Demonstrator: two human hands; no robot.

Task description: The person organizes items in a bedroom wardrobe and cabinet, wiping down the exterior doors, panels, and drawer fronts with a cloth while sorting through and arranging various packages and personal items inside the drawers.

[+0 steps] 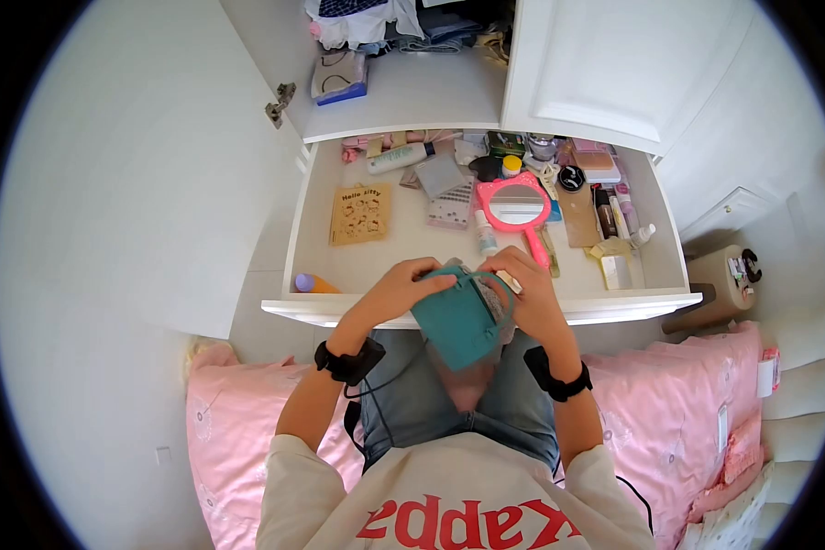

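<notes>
A small teal bag (456,323) with a loop handle is held up over the front edge of the drawer, above my lap. My left hand (401,291) is closed on its left side, the thumb lying across the top. My right hand (530,295) is closed at the upper right of the bag, by the handle. A small cream-coloured piece (510,281) shows at the right fingers; I cannot make out what it is. Greyish material shows at the bag's opening.
The pulled-out white drawer (403,266) holds a pink hand mirror (515,203), a Hello Kitty card (360,214), a white bottle (400,158), an orange tube with a purple cap (315,283) and several cosmetics. An open cabinet door (147,183) stands left. Pink bedding (660,403) lies behind.
</notes>
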